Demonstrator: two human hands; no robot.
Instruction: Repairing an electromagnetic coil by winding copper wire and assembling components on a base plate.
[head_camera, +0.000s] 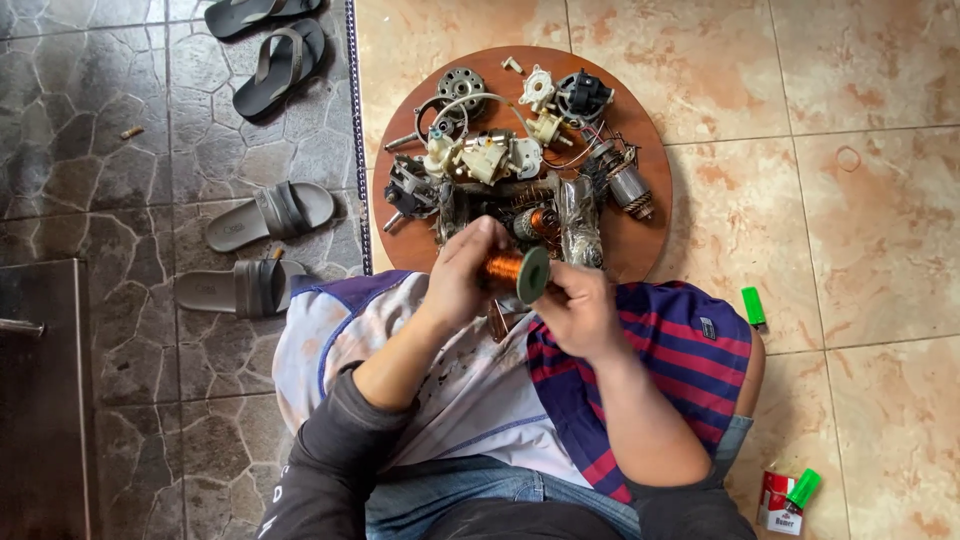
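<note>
Both my hands meet over my lap, just in front of a round wooden board (650, 235). My left hand (462, 272) wraps around a spool of copper wire (518, 270) with a green flange. My right hand (580, 312) touches the spool's green end from the right, fingers curled around it. Under the hands, a small brown part peeks out against my shirt. The board carries several motor parts: a wound armature (630, 188), white plastic housings (485, 157), a metal disc (462, 88) and loose wires.
Two pairs of grey sandals (270, 212) lie on the dark stone floor to the left. A green lighter (753, 306) rests on the beige tiles at right. A red and white packet with a second green lighter (785, 497) lies at lower right.
</note>
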